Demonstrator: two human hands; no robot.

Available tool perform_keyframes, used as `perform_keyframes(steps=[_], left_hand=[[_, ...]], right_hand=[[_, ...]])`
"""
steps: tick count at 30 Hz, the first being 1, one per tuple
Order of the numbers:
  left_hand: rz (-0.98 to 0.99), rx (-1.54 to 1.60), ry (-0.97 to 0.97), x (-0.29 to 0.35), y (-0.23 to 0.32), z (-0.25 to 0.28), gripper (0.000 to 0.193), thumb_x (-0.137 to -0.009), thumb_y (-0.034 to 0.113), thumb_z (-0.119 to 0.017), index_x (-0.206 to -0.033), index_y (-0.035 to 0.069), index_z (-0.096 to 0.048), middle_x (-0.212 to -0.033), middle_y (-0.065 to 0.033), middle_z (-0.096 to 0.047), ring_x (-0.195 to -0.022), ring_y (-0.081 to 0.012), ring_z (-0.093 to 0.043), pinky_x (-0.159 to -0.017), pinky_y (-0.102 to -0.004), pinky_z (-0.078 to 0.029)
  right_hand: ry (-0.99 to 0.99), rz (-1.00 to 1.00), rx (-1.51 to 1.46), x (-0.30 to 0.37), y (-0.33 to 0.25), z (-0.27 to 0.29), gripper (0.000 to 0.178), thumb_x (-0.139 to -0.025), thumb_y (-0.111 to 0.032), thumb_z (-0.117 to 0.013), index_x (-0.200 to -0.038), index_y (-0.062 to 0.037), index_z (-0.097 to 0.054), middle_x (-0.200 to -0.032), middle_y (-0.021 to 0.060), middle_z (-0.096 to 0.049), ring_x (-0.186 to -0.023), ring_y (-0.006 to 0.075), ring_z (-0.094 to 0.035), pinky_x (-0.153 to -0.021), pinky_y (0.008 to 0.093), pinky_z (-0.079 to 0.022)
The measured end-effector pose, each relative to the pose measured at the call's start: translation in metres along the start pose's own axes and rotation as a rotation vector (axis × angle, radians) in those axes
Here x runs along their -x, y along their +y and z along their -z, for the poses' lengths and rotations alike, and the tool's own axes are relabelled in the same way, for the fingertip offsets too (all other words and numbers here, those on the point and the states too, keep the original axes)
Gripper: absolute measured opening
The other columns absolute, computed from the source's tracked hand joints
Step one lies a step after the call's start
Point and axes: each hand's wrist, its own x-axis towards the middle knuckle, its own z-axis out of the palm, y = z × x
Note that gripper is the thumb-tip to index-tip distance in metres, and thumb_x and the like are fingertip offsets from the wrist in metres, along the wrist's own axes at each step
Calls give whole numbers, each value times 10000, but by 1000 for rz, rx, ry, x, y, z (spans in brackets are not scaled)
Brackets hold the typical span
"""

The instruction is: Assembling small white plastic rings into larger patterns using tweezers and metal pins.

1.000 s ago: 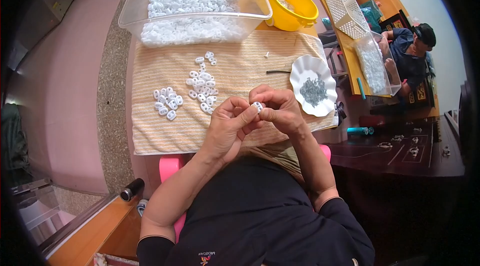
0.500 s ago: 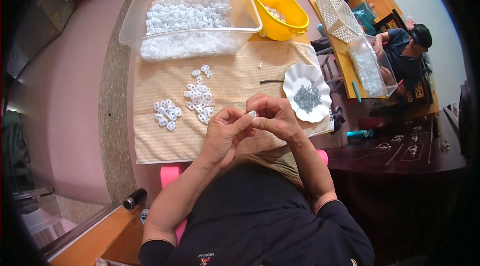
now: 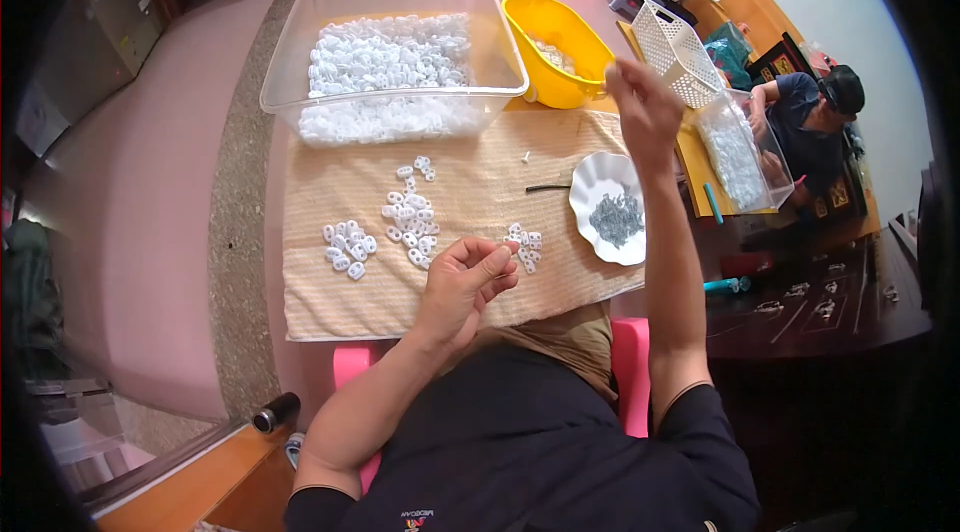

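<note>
My left hand (image 3: 470, 282) is over the near part of the towel, thumb and fingers pinched together; what the tips hold, if anything, is too small to make out. Just past its fingertips lies a small group of white plastic pieces (image 3: 527, 250). My right hand (image 3: 648, 112) is raised beside the yellow tub (image 3: 568, 82), its fingers smeared by motion. More white two-holed oval pieces (image 3: 408, 214) lie in the middle of the towel, with another cluster (image 3: 350, 250) to their left. A white scalloped dish (image 3: 590, 182) holds small grey bits, partly hidden by my right forearm.
A clear plastic bin (image 3: 395, 112) full of white pieces stands at the far side of the towel (image 3: 330, 307). A thin black stick (image 3: 547, 188) and a tiny white part (image 3: 526, 157) lie near the dish. At right, another person (image 3: 815, 122) works at a clear box (image 3: 745, 152).
My right hand has left my left hand and moved up and right to the yellow tub. White pieces it had hidden now show. The whole view has shifted slightly.
</note>
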Motion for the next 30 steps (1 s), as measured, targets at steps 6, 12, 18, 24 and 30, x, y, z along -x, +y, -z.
perform_keyframes(steps=[6, 12, 18, 24, 30], left_hand=[[-5, -6, 30, -1, 1, 0, 97, -865, 78, -675, -911, 64, -591, -1057, -116, -643, -808, -121, -636, -750, -267, -561], [-45, -21, -2, 1, 3, -1, 75, -870, 63, -663, -912, 58, -601, -1030, -108, -654, -806, -111, -633, -737, -261, -560], [-81, -40, 8, 0, 0, 1, 67, -877, 68, -657, -913, 57, -602, -1026, -116, -660, -793, -101, -629, -716, -253, -552], [-92, -48, 40, 2, -1, 1, 64, -878, 66, -653, -915, 56, -601, -1015, -111, -667, -783, -102, -629, -715, -254, -549], [-96, -59, 45, 3, 1, -4, 70, -878, 75, -658, -916, 58, -602, -984, -95, -676, -780, -97, -627, -714, -248, -541]], right_hand=[[-115, -37, 77, -31, 24, -19, 289, -824, -83, -690, -1082, 41, -651, -973, 155, -663, -810, 171, -675, -692, 273, -542], [-425, -76, -237, 50, -11, -48, 139, -825, -24, -668, -963, -14, -678, -772, 43, -657, -660, 99, -598, -620, 224, -490], [-788, -163, -177, 84, -38, -88, 216, -813, -125, -675, -991, -3, -677, -861, 160, -683, -796, 241, -668, -710, 327, -522], [-829, 81, 74, 88, -53, -117, 239, -829, -222, -641, -986, -45, -682, -915, 157, -670, -861, 316, -646, -768, 397, -503], [-841, 58, 233, 89, -66, -135, 216, -830, -264, -626, -900, -65, -668, -917, 142, -643, -895, 346, -615, -785, 439, -480]])
